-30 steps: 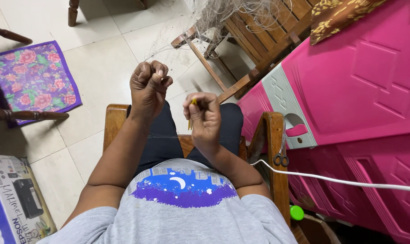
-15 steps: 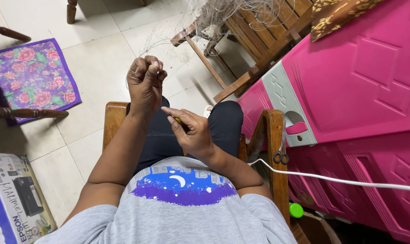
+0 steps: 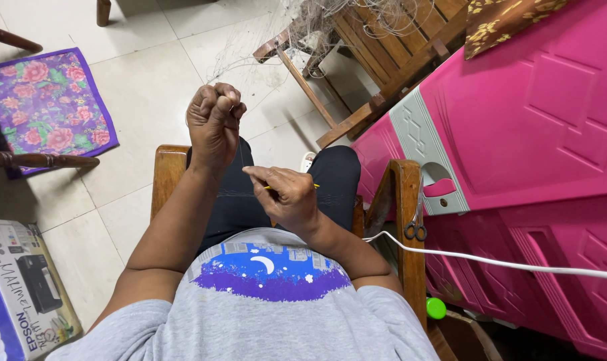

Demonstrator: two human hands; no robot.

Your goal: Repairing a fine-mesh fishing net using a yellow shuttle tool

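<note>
Pinching fine net [image 3: 263, 47] threads, left hand [image 3: 213, 124] is closed in a fist. Right hand [image 3: 287, 197] grips a yellow needle [image 3: 310, 186], fingers curled shut.

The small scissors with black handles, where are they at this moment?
In the head view, the small scissors with black handles hang on the inner side of the wooden chair's right armrest, just above the white cable, beside the pink plastic cabinet.
</note>
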